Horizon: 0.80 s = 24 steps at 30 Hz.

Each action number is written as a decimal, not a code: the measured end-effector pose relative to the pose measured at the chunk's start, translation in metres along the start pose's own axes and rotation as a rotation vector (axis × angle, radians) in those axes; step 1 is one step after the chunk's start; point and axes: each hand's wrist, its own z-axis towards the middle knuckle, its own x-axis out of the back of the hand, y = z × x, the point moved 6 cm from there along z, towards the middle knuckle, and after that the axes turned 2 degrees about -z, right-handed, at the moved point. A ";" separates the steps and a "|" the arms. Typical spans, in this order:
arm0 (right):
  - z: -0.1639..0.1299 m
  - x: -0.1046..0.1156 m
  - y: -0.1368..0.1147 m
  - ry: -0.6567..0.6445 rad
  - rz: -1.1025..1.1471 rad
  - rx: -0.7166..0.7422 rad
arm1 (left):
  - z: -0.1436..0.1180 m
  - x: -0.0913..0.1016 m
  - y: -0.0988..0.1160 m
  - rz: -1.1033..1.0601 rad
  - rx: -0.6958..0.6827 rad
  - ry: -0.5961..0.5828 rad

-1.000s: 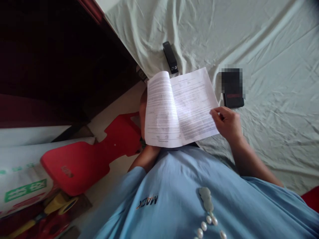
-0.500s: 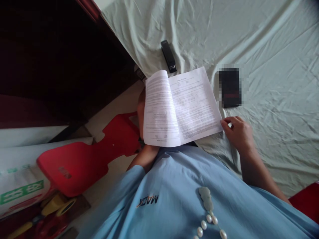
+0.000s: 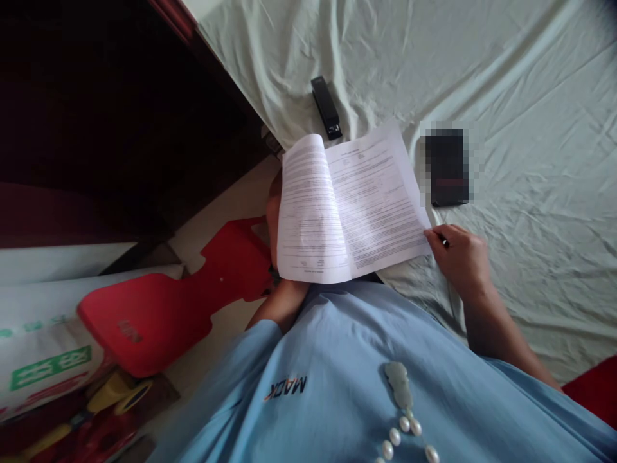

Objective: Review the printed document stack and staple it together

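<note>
Bed sheet (image 3: 506, 77): pale, wrinkled.
Printed pages (image 3: 351, 206): over bed edge; probably light, floppy (best supported from below).
Left hand (image 3: 274, 212): under pages, carrying them.
Right hand (image 3: 457, 254): pinching lower-right corner.
Stapler (image 3: 326, 107): beyond, untouched.

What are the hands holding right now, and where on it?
The left hand supports the printed pages from behind their left half; the right hand pinches the lower right corner.
</note>
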 end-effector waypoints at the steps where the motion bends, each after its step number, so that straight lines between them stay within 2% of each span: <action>1: -0.001 0.001 -0.001 0.008 -0.005 -0.001 | 0.000 0.001 0.000 0.007 0.006 0.007; 4: -0.002 0.003 -0.003 0.038 0.007 -0.019 | 0.000 0.002 0.004 0.035 0.014 0.035; 11: -0.001 0.008 -0.005 0.069 0.071 -0.030 | -0.005 -0.010 0.023 0.032 -0.015 -0.020; 15: 0.002 0.008 -0.003 0.081 0.101 -0.027 | -0.012 -0.013 0.031 -0.002 -0.046 -0.004; 24: 0.004 0.003 0.007 0.012 0.203 -0.078 | -0.006 -0.007 0.022 -0.032 -0.029 0.089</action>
